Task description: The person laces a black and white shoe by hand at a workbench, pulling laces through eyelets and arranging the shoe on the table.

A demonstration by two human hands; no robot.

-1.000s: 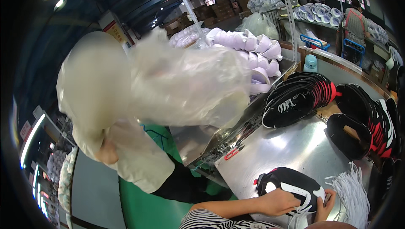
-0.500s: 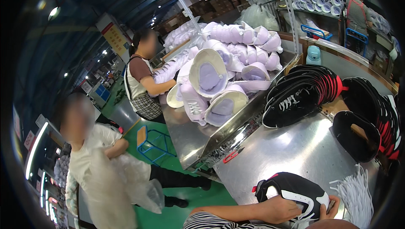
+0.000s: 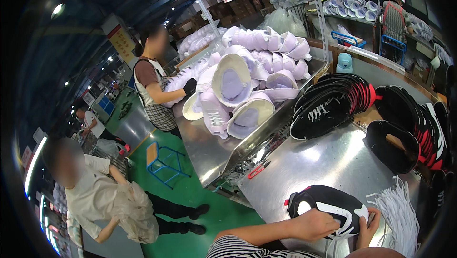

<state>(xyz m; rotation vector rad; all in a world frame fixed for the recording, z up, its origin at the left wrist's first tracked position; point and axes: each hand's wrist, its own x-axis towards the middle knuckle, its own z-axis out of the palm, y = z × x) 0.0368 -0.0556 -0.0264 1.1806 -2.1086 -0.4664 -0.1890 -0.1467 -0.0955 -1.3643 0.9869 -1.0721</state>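
On the metal table in front of me lies a black shoe upper with white panels and a red tab. My left hand is closed over its near side, fingers pinched at a white shoelace that hangs below. The fingertips are partly hidden. My right hand grips the right end of the upper, thumb against the white panel. Just right of that hand lies a bundle of loose white shoelaces.
Stacked black-and-red shoe uppers stand at the table's far side, with more at right. Red-handled snips lie near the left edge. Beyond a metal divider are piled pale lilac uppers, where a person works. Another person stands at left.
My hands keep their hold on the upper, shifting little. The person at left has moved left in view and holds the clear plastic lower. The whole view has shifted slightly.
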